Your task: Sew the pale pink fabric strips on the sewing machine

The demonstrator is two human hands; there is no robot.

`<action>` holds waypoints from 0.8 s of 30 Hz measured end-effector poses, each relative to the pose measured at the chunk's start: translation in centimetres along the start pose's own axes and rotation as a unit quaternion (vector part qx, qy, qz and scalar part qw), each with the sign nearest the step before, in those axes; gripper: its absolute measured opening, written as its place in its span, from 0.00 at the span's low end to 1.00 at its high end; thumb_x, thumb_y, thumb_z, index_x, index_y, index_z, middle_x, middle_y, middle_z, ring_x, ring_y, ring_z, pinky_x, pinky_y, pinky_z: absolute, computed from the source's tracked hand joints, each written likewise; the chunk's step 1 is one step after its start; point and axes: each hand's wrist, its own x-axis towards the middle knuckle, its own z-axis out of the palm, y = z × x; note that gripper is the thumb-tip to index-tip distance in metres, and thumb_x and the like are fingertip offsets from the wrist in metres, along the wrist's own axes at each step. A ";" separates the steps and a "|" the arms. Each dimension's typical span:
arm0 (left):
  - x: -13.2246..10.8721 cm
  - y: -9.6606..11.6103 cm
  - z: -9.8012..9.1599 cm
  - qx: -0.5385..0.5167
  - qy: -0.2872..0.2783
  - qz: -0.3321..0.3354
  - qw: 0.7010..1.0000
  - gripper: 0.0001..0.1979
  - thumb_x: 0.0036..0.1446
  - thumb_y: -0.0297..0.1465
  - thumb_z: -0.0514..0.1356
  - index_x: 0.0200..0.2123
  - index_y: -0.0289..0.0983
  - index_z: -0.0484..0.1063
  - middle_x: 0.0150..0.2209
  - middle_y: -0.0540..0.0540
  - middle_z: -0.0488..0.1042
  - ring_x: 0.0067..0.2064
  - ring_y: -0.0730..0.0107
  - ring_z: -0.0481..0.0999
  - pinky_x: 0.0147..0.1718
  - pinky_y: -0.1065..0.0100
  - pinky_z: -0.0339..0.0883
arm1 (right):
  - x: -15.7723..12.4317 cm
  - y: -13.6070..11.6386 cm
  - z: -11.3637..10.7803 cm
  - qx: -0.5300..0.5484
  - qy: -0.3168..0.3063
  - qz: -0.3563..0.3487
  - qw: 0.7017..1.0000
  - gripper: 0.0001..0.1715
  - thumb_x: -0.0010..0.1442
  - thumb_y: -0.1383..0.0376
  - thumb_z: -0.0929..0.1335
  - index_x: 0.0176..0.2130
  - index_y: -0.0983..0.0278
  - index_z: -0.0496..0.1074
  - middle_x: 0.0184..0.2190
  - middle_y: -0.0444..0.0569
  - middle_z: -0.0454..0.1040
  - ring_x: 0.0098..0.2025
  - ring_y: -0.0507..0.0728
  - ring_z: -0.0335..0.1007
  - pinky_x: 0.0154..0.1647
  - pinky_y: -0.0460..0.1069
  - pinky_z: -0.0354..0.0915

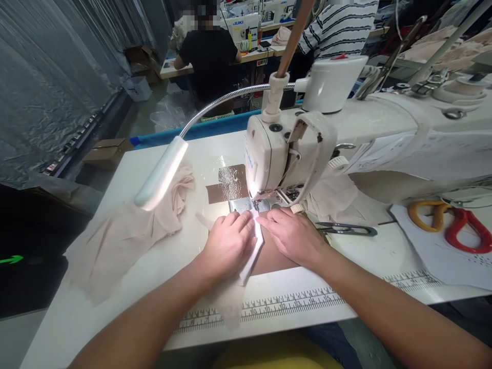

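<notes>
A white folded fabric strip (252,256) runs from under the sewing machine's (265,148) needle area toward the table's front edge. My left hand (228,243) is closed on its left side, fingertips just in front of the presser foot, thumb along the strip. From the right, my right hand (290,236) has its fingers close together on the strip's edge, the palm over a flat brown piece (274,259). Pale sheer fabric (226,302) hangs below my left hand. The needle tip is lost in the lamp's glare.
A bendable lamp (163,171) arches over the table's left side, above crumpled beige fabric (130,236). Thread snips (348,229) and scissors with red and yellow handles (467,233) lie to the right. A printed ruler (284,305) follows the front edge. Two people sit beyond, near other machines.
</notes>
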 end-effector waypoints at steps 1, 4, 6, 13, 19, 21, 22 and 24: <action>0.0 0.0 0.0 -0.004 0.003 0.001 1.000 0.18 0.65 0.34 0.50 0.51 0.31 0.70 0.56 0.40 0.69 0.47 0.56 0.68 0.43 0.56 0.67 | 0.0 0.0 0.0 -0.003 0.000 0.001 1.000 0.22 0.60 0.74 0.59 0.48 0.63 0.74 0.32 0.49 0.71 0.32 0.55 0.62 0.31 0.50 0.52; -0.1 -0.1 0.0 -0.011 0.012 0.000 1.000 0.18 0.64 0.33 0.50 0.52 0.31 0.70 0.55 0.40 0.70 0.46 0.56 0.68 0.44 0.55 0.67 | 0.1 -0.1 0.0 -0.006 0.000 0.008 1.000 0.22 0.60 0.73 0.60 0.49 0.63 0.73 0.31 0.49 0.72 0.32 0.55 0.62 0.31 0.50 0.52; 0.0 -0.3 0.1 -0.011 0.016 -0.003 1.000 0.18 0.64 0.33 0.50 0.52 0.31 0.70 0.55 0.40 0.70 0.47 0.55 0.68 0.44 0.55 0.67 | 0.2 -0.1 0.0 -0.008 0.005 0.013 1.000 0.21 0.61 0.73 0.59 0.49 0.64 0.73 0.31 0.49 0.72 0.32 0.56 0.63 0.30 0.50 0.52; 0.3 -1.3 0.6 -0.020 0.016 -0.008 1.000 0.19 0.64 0.33 0.50 0.53 0.30 0.68 0.56 0.39 0.68 0.49 0.53 0.67 0.47 0.53 0.66 | 0.3 -0.2 0.2 -0.007 0.006 0.024 1.000 0.21 0.60 0.73 0.59 0.47 0.64 0.74 0.30 0.49 0.72 0.32 0.56 0.64 0.30 0.50 0.52; -0.5 -1.2 -0.6 -0.057 0.029 -0.025 0.998 0.18 0.64 0.39 0.50 0.46 0.33 0.71 0.48 0.39 0.71 0.43 0.57 0.68 0.42 0.56 0.65 | 0.2 0.1 0.1 0.040 0.013 0.023 0.999 0.21 0.60 0.73 0.59 0.47 0.64 0.74 0.31 0.49 0.73 0.34 0.56 0.66 0.32 0.49 0.55; -0.7 -0.9 -1.0 -0.052 0.015 -0.035 0.998 0.19 0.60 0.45 0.53 0.39 0.34 0.72 0.39 0.40 0.72 0.37 0.59 0.68 0.37 0.58 0.64 | 0.2 0.2 0.2 0.061 0.018 0.030 0.998 0.20 0.61 0.72 0.59 0.46 0.63 0.74 0.32 0.49 0.73 0.34 0.56 0.67 0.33 0.49 0.56; -0.8 -0.8 -1.1 -0.045 0.000 -0.041 0.998 0.19 0.59 0.45 0.54 0.35 0.35 0.71 0.35 0.41 0.71 0.35 0.60 0.67 0.34 0.59 0.64 | 0.2 0.2 0.2 0.069 0.023 0.032 0.997 0.20 0.61 0.71 0.59 0.46 0.63 0.75 0.32 0.49 0.73 0.34 0.55 0.67 0.33 0.49 0.57; -0.9 -0.8 -1.3 -0.032 -0.033 -0.054 0.997 0.12 0.59 0.38 0.54 0.30 0.36 0.69 0.30 0.43 0.69 0.32 0.61 0.67 0.31 0.61 0.63 | 0.2 0.3 0.3 0.083 0.032 0.034 0.995 0.20 0.62 0.70 0.59 0.46 0.63 0.75 0.32 0.49 0.74 0.34 0.55 0.67 0.34 0.49 0.59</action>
